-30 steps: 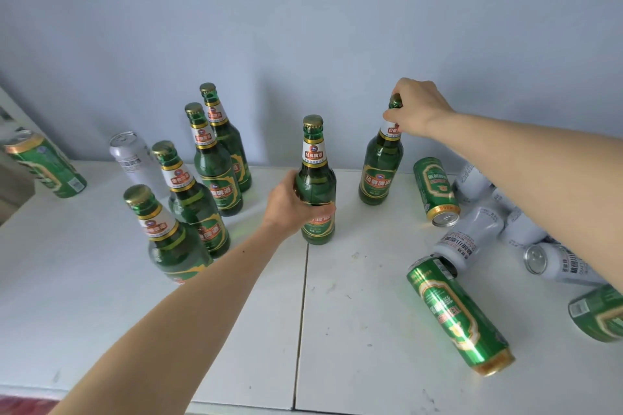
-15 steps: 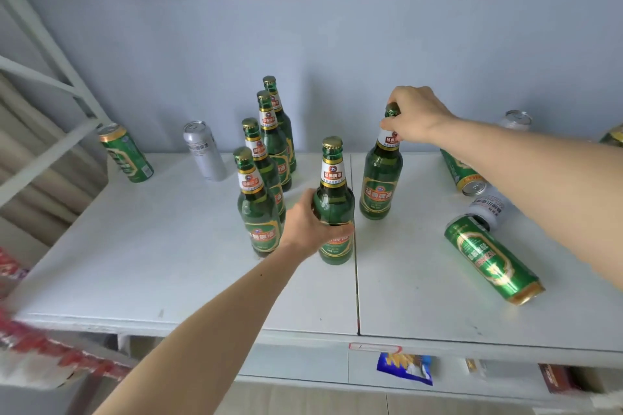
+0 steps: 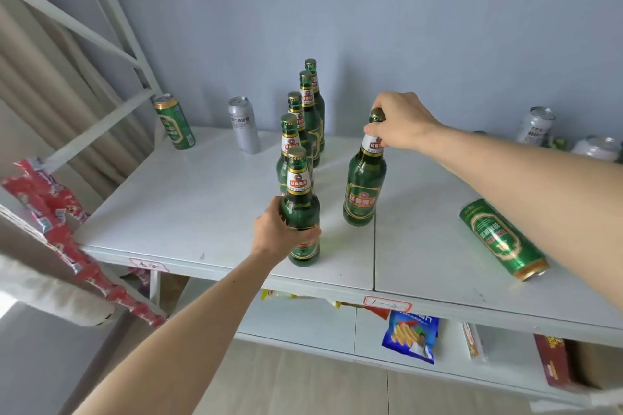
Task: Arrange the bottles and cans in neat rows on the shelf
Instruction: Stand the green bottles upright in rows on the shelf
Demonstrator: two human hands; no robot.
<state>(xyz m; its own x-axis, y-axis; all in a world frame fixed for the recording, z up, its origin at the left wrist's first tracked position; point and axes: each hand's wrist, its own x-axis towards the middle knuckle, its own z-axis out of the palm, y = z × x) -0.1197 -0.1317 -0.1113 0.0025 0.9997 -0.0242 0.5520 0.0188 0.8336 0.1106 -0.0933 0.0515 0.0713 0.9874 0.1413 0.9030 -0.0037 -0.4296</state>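
From the head camera we're looking down on the white shelf, and both hands are on glass. Our left hand wraps its fingers round the body of the front bottle, standing upright near the shelf's front edge, at the head of a row of four more green bottles running back toward the wall. Our right hand pinches the cap and neck of the second bottle, upright just beside that row, right by the seam between the two shelf boards. Off to the right a green can lies on its side, well apart. At the back left, a green can and a silver can stand upright.
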